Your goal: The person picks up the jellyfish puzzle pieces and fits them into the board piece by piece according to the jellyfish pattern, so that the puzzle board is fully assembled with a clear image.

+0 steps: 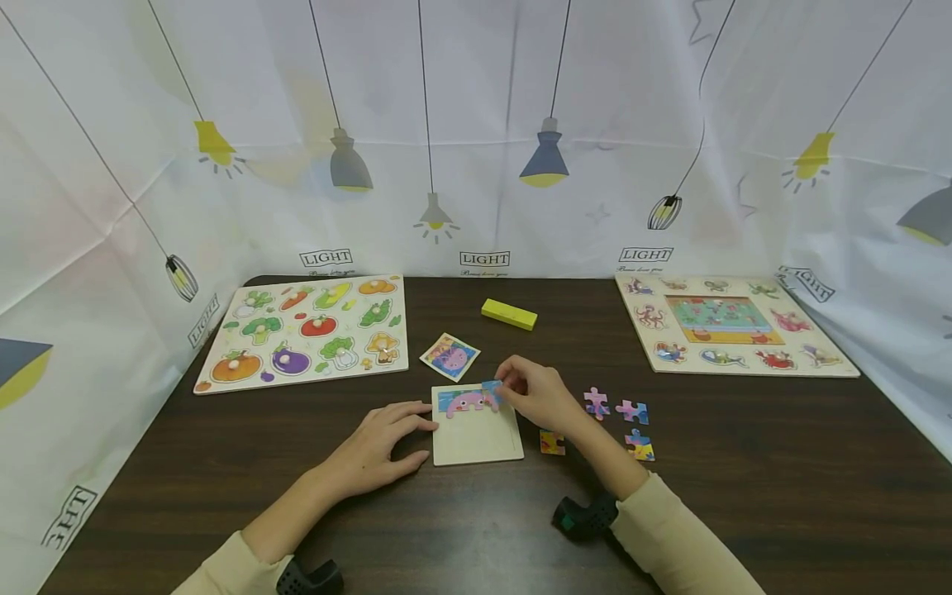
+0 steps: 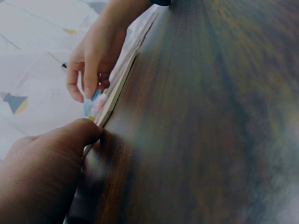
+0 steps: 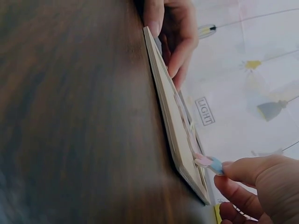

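Observation:
A small wooden puzzle tray (image 1: pixel 476 438) lies on the dark table, with pink and blue puzzle pieces (image 1: pixel 467 402) set along its far edge. My right hand (image 1: pixel 541 397) pinches a blue and pink puzzle piece (image 3: pixel 211 164) between thumb and fingers, tilted over the tray's far right corner. My left hand (image 1: pixel 383 446) rests at the tray's left edge, fingers fairly straight, fingertips at the rim. Several loose jigsaw pieces (image 1: pixel 597 402) lie right of the tray, partly behind my right forearm. A square picture card (image 1: pixel 449 357) with a pink animal lies just beyond the tray.
A yellow block (image 1: pixel 509 314) lies farther back. To the left is a vegetable puzzle board (image 1: pixel 348 317); at the back right is a sea-animal board (image 1: pixel 732 359). A white curtain (image 1: pixel 476 165) printed with lamps stands behind the dark table (image 1: pixel 744 479).

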Available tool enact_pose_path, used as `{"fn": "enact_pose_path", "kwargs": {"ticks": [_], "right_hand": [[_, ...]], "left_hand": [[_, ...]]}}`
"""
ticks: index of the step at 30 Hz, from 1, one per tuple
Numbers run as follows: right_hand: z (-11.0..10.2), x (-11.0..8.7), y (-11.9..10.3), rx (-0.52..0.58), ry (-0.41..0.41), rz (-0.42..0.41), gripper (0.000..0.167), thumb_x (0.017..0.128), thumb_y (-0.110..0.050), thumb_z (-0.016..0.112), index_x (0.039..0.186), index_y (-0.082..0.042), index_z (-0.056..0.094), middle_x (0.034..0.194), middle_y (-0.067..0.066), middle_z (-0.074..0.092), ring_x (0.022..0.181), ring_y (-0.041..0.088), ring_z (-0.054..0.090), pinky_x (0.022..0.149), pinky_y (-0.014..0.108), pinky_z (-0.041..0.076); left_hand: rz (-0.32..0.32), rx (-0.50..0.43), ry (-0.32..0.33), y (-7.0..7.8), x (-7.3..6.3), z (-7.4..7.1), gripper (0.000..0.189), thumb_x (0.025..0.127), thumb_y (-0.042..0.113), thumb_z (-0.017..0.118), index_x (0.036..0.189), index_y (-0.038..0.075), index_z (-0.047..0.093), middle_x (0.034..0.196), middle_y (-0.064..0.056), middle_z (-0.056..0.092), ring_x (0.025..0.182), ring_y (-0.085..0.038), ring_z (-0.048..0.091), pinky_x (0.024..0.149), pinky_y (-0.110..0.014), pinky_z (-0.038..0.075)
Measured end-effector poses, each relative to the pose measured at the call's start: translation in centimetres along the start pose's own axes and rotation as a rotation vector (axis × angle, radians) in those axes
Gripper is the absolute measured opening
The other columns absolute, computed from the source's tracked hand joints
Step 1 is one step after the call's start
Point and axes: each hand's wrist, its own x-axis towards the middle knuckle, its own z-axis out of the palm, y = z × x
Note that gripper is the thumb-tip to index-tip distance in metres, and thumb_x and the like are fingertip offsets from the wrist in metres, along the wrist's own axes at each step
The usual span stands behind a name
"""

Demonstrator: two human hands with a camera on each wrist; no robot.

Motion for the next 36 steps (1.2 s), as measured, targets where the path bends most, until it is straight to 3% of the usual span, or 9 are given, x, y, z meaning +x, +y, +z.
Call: {"fn": "enact_pose_path", "kwargs": {"ticks": [9, 25, 36], "right_hand": [[0.2, 0.1, 0.2, -0.068, -0.022, 0.034, 0.009, 0.085, -0.012, 0.064, 0.093, -0.010, 0.061, 0.071, -0.007, 0.052, 0.061, 0.011, 0.045, 0.055, 0.026, 0.039], [1.2, 0.0, -0.2, -0.181, 0.029, 0.059, 0.014, 0.081, -0.014, 0.069, 0.092, -0.009, 0.063, 0.068, -0.008, 0.050, 0.071, 0.015, 0.042, 0.062, 0.029, 0.035], [1.4, -0.1, -0.3, -0.198, 0.052, -0.006, 0.011, 0.080, -0.015, 0.070, 0.090, -0.011, 0.067, 0.067, -0.007, 0.049, 0.071, 0.017, 0.040, 0.063, 0.031, 0.032]], "left_hand": [[-0.001, 0.002, 0.002, 0.0, 0.0, 0.0, 0.031, 0.087, 0.030, 0.062, 0.116, 0.020, 0.060, 0.134, -0.002, 0.046, 0.125, -0.018, 0.038, 0.098, -0.044, 0.029], [-0.002, -0.001, -0.001, 0.0, 0.0, 0.0, 0.032, 0.087, 0.031, 0.061, 0.117, 0.020, 0.060, 0.134, -0.002, 0.046, 0.126, -0.018, 0.038, 0.098, -0.044, 0.030], [-0.015, -0.006, -0.011, 0.0, 0.0, 0.0, 0.033, 0.087, 0.031, 0.062, 0.118, 0.020, 0.060, 0.134, -0.002, 0.046, 0.127, -0.017, 0.037, 0.099, -0.044, 0.029]]}}
